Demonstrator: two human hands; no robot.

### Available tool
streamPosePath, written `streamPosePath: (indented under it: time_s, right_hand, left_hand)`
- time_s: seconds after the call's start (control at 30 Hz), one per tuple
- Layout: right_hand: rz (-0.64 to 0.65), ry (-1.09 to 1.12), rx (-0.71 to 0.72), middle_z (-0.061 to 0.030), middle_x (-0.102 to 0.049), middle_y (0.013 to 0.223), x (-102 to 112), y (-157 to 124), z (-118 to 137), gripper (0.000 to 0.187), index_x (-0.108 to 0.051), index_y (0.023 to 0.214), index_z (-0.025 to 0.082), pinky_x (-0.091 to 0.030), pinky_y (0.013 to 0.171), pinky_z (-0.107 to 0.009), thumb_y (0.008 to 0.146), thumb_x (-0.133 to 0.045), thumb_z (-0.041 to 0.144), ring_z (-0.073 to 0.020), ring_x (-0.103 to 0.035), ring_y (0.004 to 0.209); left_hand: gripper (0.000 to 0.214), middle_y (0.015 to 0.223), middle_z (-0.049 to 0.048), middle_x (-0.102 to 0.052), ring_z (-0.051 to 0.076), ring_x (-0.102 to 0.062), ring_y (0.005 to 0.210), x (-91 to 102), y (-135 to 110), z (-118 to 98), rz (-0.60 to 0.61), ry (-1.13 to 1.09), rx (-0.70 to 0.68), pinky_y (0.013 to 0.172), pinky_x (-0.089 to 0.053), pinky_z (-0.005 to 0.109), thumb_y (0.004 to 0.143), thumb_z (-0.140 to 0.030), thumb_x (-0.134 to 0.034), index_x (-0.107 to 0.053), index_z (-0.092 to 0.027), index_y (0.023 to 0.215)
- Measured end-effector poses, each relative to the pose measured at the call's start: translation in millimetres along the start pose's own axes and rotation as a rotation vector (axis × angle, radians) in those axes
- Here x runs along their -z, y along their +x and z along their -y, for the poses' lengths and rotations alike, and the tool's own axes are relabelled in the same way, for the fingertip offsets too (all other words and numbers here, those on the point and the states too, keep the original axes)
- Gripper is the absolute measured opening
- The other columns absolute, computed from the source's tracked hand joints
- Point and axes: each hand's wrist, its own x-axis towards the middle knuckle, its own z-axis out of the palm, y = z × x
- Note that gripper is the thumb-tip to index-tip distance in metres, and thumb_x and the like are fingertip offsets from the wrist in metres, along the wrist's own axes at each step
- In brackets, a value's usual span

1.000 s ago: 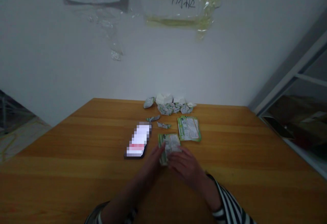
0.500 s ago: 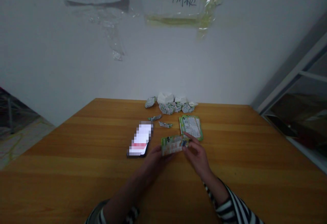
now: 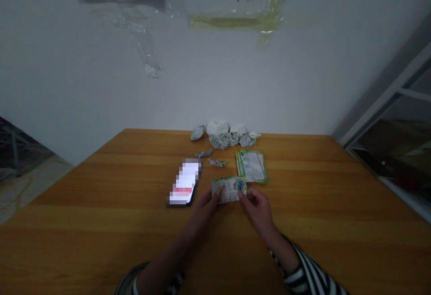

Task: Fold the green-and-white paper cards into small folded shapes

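Observation:
A small printed leaflet (image 3: 230, 189), green-edged with orange text and a blue picture, is held above the table between both hands. My left hand (image 3: 206, 204) pinches its left side, thumb lying on the printed face. At the lower right, my right hand (image 3: 258, 209) grips it between thumb and fingers; some fingertips are hidden behind it. Just beyond lies a stack of similar green-bordered printed sheets (image 3: 252, 166). Whether the held piece is one layer or folded, I cannot tell.
Left of the hands lies a phone (image 3: 185, 182) with its screen lit. Two small crumpled strips (image 3: 217, 163) rest behind it, and several crumpled paper balls (image 3: 220, 140) line the wall side of the wooden table (image 3: 101, 187). A shelf (image 3: 397, 138) stands at the right.
My left thumb has come onto the leaflet's front face. The right hand's fingers have moved from its upper right edge to a lower grip, and the leaflet faces me more.

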Motion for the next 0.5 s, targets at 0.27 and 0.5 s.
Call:
streamPosePath:
  time_s: [0.27,0.5]
  right_hand:
    - [0.000,0.008,-0.006,0.0073,-0.034,0.054,-0.3,0.2,1.9,0.037,-0.039,0.058,0.020,-0.025,0.047,-0.021,0.082,-0.060,0.040,-0.0086,-0.033,0.049]
    - [0.004,-0.010,0.007,0.0063,-0.039,0.053,-1.0,0.8,4.8,0.037,-0.043,0.058,0.019,-0.028,0.047,-0.020,0.082,-0.061,0.041,-0.0087,-0.036,0.050]
  left_hand:
    - [0.049,0.109,0.0140,-0.070,0.028,-0.063,0.106,-5.2,-1.1,-4.2,-0.041,-0.014,0.033,0.095,-0.048,0.041,0.079,-0.046,-0.066,-0.064,-0.013,0.115]
    - [0.050,0.107,0.0127,-0.071,0.027,-0.064,0.102,-5.4,1.1,-2.4,-0.093,0.003,0.045,0.091,-0.050,0.039,0.079,-0.048,-0.064,-0.064,-0.013,0.114]
